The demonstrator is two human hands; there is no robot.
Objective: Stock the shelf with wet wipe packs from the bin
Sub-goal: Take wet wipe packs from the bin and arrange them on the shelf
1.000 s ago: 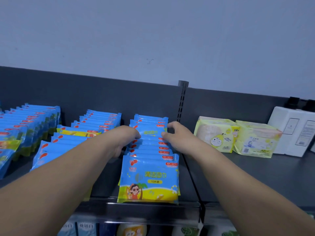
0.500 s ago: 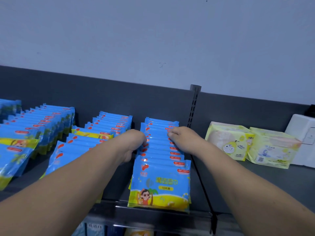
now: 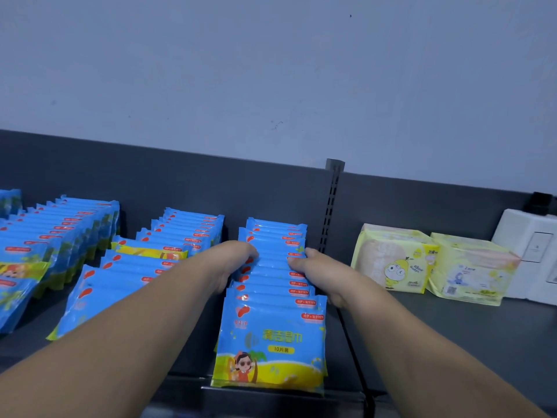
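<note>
The right-most row of blue wet wipe packs [image 3: 271,342] stands on edge on the dark shelf [image 3: 452,342], leaning back, its front pack showing a cartoon figure. My left hand [image 3: 232,260] presses the row's left side about halfway back, fingers curled over the pack tops. Opposite it, my right hand [image 3: 319,273] clamps the right side. Between them the packs sit squeezed together. No bin is in view.
Two more rows of blue packs [image 3: 168,251] [image 3: 60,230] fill the shelf to the left. A slotted upright post [image 3: 331,206] stands just right of the held row. Further right sit yellow-green tissue packs [image 3: 391,257] [image 3: 470,267] and a white box [image 3: 530,251].
A pack that stood raised between my hands a second ago now sits level within the row. Both hands have slid slightly toward the front of the row.
</note>
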